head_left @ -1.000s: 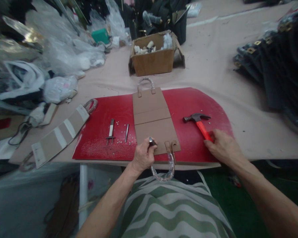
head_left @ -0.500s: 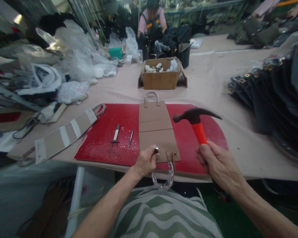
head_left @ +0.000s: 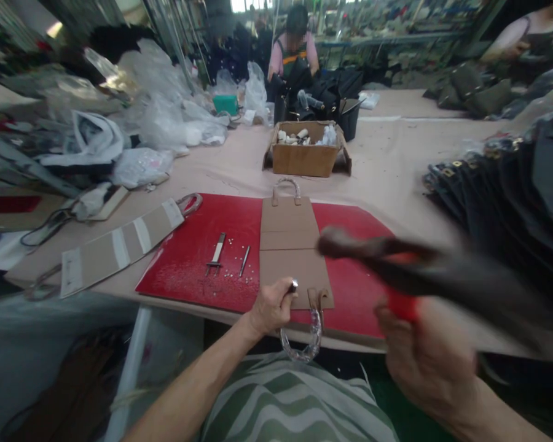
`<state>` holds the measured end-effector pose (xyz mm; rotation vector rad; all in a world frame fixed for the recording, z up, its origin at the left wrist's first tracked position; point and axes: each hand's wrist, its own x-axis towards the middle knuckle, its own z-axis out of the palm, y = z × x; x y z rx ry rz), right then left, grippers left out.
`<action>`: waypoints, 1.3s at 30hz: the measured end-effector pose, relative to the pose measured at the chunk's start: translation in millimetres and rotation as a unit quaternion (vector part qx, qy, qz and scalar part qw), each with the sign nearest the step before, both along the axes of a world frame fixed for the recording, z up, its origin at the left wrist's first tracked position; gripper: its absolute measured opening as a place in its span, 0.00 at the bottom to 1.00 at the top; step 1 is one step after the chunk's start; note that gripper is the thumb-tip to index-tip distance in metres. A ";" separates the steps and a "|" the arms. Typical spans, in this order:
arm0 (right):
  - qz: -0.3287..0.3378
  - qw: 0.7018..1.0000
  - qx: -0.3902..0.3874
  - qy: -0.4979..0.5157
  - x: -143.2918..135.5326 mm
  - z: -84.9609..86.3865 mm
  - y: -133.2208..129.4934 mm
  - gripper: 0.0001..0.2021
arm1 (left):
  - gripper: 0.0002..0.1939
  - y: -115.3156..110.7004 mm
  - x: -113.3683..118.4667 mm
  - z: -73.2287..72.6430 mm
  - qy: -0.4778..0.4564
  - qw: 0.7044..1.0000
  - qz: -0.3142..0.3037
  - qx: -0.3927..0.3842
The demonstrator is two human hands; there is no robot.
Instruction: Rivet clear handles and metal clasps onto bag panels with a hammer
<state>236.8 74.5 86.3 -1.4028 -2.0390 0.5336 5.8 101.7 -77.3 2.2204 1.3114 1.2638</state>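
- tan panel (head_left: 288, 265): lying flat on the red board (head_left: 175, 270), straight ahead of the wearer; looking smooth and matte, two thin lines running across its middle, near edge sitting close to the board's near edge
- far handle (head_left: 286, 180): arching off the panel's far end, both brown tabs sitting on the panel, loop looking wrapped in clear plastic
- near handle (head_left: 316, 325): hanging past the board's near edge, plastic wrap shining and crinkling; brown tab end lying on the panel's near right corner, other end hiding by the left hand
- left hand (head_left: 271, 306): clamping around a metal tool (head_left: 294, 286), shiny round end showing above the fist, sitting over the panel's near left part
- right hand (head_left: 435, 350): gripping the hammer (head_left: 400, 274) by its red-orange handle, holding it up right of the panel; dark head blurring, claw side pointing right
- pronged tool (head_left: 218, 253) and slim rod (head_left: 244, 261): lying left of the panel, small pale bits scattering around
- cardboard box (head_left: 304, 159): standing beyond the board, holding white pieces
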 end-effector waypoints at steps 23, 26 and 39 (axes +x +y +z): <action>-0.073 0.972 -0.206 -0.088 -20.0 -103.3 68.6 0.12 | 0.08 -3.3 -5.5 -1.0 -0.087 0.992 -0.001 -0.087; -0.085 0.966 -0.222 -0.103 -28.7 -118.9 75.0 0.09 | 0.07 -6.2 -6.2 0.9 -0.108 0.989 0.012 -0.105; -0.109 0.951 -0.238 -0.167 -30.2 -129.1 82.4 0.11 | 0.08 -8.1 -6.3 5.2 -0.088 0.991 0.044 -0.087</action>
